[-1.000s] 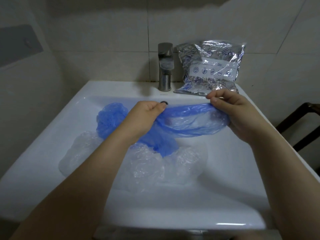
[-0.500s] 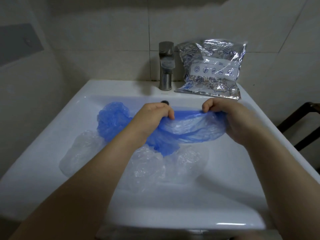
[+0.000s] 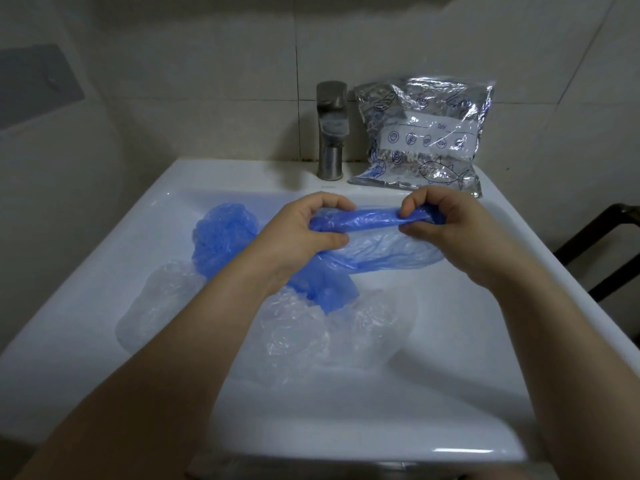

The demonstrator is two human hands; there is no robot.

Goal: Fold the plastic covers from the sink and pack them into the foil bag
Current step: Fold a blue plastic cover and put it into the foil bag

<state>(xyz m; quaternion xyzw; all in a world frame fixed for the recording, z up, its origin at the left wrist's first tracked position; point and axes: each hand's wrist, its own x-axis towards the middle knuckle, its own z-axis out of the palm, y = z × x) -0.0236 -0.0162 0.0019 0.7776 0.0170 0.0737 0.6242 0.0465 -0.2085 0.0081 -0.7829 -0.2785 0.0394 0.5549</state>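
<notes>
Your left hand [image 3: 304, 233] and your right hand [image 3: 446, 223] both hold the same blue cover [image 3: 377, 237] over the sink [image 3: 104, 258]. Each grip is closed on it: the left fingers and thumb curl round one end of the rolled top edge, and the right fingers and thumb pinch the other end. Between your two grips the edge is a tight blue roll. Below that roll the rest of the cover hangs down as a thin, pale blue sheet.

Under your left grip a darker blue flap [image 3: 325, 289] hangs down to the clear covers. You cannot tell whether it is part of the held cover.

To the left of your left grip, a second blue cover [image 3: 221, 237] lies bunched up in the sink, partly behind your left wrist. Below both grips, clear covers [image 3: 311, 337] lie crumpled in the bowl of the sink, spread under your left arm.

Beyond your right grip, the foil bag [image 3: 426, 133] stands on the back rim of the sink and leans on the tiled wall [image 3: 207, 81]. It is near your right hand but not touching it. Just left of the bag, beyond the gap between your grips, stands the tap [image 3: 330, 129].

To the right of your right arm, past the sink's edge, there is a dark frame [image 3: 602, 251].
</notes>
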